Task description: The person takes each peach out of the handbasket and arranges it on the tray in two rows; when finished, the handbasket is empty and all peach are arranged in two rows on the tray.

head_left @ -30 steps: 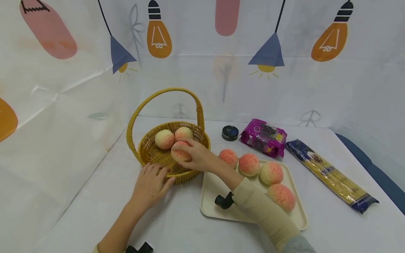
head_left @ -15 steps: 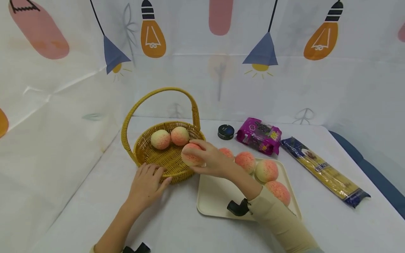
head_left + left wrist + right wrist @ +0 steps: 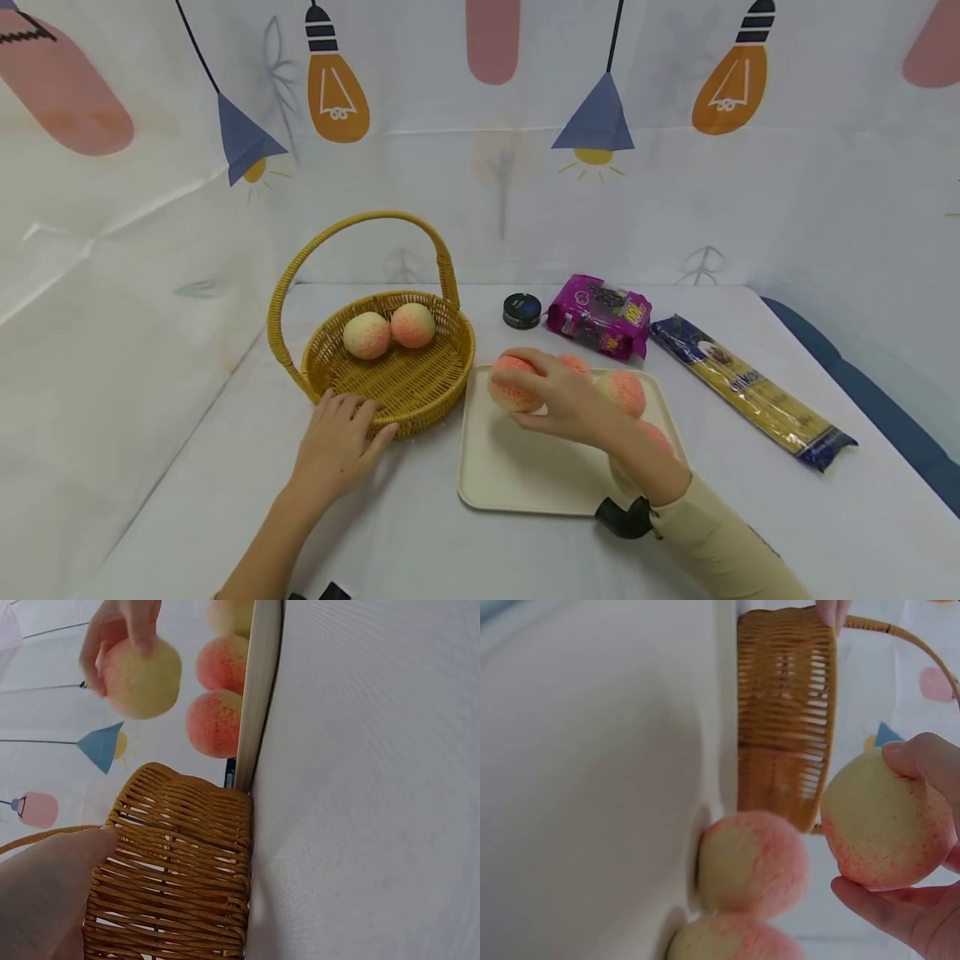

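My right hand (image 3: 566, 400) holds a pink and cream peach (image 3: 515, 385) between thumb and fingers, above the left back part of a cream tray (image 3: 525, 492). In the right wrist view this peach (image 3: 885, 821) is off the tray surface. Several more peaches, such as this one (image 3: 624, 392), sit on the tray, partly hidden by my right hand and forearm. My left hand (image 3: 333, 446) grips the near rim of a yellow wicker basket (image 3: 420, 408), its thumb on the outer side. Two peaches (image 3: 390, 329) lie together toward the back inside the basket.
Behind the tray are a small round black container (image 3: 522, 310) and a purple snack package (image 3: 600, 317). A long yellow and blue packet (image 3: 750, 392) lies to the right. The basket's tall arched handle (image 3: 360, 218) stands upright. A printed cloth (image 3: 420, 167) hangs behind the table.
My right hand has lifted a peach out of the basket and carried it right, over the tray. Two peaches stay in the basket. My left hand keeps its place on the rim.
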`<state>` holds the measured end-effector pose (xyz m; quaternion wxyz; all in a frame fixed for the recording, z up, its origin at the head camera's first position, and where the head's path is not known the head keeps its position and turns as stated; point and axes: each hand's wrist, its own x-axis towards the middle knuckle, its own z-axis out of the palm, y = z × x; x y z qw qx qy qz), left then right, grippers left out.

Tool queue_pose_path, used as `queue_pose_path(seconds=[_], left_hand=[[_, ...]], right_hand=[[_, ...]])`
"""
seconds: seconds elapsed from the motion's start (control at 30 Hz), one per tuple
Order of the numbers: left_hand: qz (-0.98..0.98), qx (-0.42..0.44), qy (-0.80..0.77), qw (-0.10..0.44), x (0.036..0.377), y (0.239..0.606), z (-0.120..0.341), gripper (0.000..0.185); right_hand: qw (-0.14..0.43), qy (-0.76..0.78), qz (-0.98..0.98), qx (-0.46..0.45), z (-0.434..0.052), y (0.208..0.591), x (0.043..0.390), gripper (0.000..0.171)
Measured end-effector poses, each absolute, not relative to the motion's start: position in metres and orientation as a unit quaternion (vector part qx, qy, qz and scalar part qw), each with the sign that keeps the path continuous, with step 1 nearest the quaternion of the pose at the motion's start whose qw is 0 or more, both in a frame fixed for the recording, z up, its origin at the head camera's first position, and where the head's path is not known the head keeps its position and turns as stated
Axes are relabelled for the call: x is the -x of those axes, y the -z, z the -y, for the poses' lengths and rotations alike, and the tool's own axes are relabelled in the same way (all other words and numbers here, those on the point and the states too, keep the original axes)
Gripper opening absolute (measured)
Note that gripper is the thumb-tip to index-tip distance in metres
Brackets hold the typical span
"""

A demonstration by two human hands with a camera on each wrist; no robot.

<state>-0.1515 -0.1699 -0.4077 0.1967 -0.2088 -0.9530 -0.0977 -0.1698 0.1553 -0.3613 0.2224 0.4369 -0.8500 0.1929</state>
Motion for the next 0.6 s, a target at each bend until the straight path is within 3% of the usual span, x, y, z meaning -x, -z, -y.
queue_pose_path(seconds=[0.33, 0.6], left_hand=[[0.967, 0.183, 0.129, 0.123, 0.157, 0.392, 0.164, 0.054], [0.974, 0.188, 0.107, 0.072, 0.166, 0.372, 0.158, 0.049]], right_hand=[[0.225, -0.177, 0.860, -0.422, -0.200, 0.373, 0.147, 0.054], [0.192, -0.158, 0.882, -0.401, -0.216, 0.387, 0.135, 0.052]])
